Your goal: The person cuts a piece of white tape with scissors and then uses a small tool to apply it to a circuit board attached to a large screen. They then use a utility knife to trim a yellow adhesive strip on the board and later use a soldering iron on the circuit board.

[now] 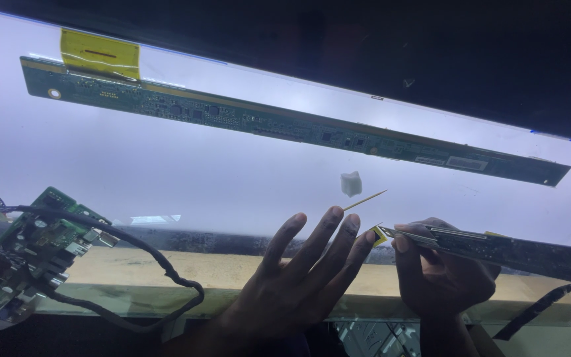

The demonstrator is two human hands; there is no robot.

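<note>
Pinched between thumb and fingers, a narrow green circuit strip [497, 246] sits in the right hand [441, 274] near the lit panel's [232, 172] lower edge. Beside it, the left hand [299, 277] lies flat with fingers spread, a thin wooden stick [365, 200] jutting from between them. A longer circuit strip [285, 122] runs along the panel's upper edge, yellow tape [100, 54] at its left end. A green circuit board [31, 248] with a black cable [160, 264] rests at the lower left corner.

Two long strip circuit boards [285, 125] [510, 248] — one square green board [31, 248] — one black cable [160, 268], one thin stick [365, 200], one yellow tape piece [100, 54], two hands [299, 284] [441, 274].
</note>
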